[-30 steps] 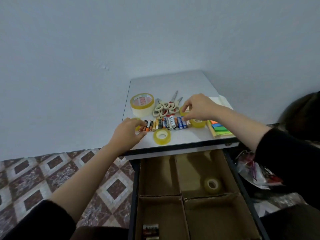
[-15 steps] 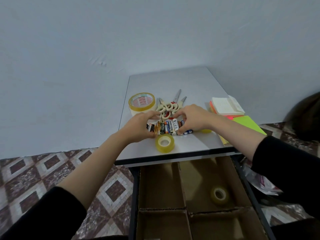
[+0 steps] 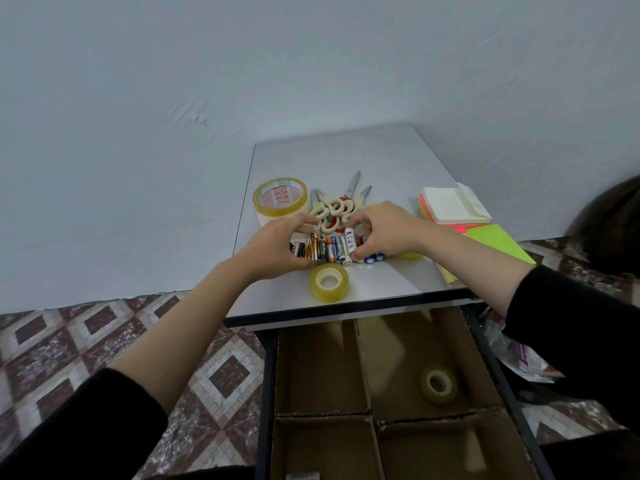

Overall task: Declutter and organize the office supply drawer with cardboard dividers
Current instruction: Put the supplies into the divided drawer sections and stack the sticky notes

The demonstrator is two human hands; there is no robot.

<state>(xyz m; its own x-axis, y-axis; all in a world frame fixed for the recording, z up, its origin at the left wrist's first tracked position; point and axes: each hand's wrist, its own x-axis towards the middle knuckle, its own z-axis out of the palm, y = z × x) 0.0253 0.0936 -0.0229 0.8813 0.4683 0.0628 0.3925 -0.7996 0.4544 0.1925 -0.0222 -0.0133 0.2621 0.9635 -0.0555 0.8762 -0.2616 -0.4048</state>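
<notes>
Patterned floor tiles (image 3: 104, 341) under the left forearm. Nearest, below and between both forearms: open drawer (image 3: 269, 375), split into compartments by cardboard dividers (image 3: 367, 415). Below the right wrist, in the far right compartment, one small tape roll (image 3: 438, 384) lying flat. Ahead of the drawer, on the grey tabletop (image 3: 381, 161) just nearward of both thumbs, a second small tape roll (image 3: 329, 283).

Then left hand (image 3: 277, 247) and right hand (image 3: 388, 230), curled inward from opposite ends of a row of batteries (image 3: 332, 249), fingers over the far side, thumbs on the near side, bunching the row between them. Apparently resting on the tabletop, not yet lifted. Half hidden under the right hand, a third yellowish roll (image 3: 410, 255).

Just past the fingertips, a heap of scissors (image 3: 334, 209). Beyond the left hand, a wide packing tape roll (image 3: 280, 200). Out past the right wrist, sticky-note pads (image 3: 450, 204). Farthest, pale blue wall (image 3: 311, 64).

Risks, by judgement only:
- Loose round cells pressed side to side, so likely to buckle upward and pop out of the middle if squeezed hard or lifted as one bundle.
- Liable then to roll off the near edge into the wrong compartment or onto the floor.
- Easy to hook scissor handles with the fingertips and drag them along.
- Safer in smaller handfuls.
</notes>
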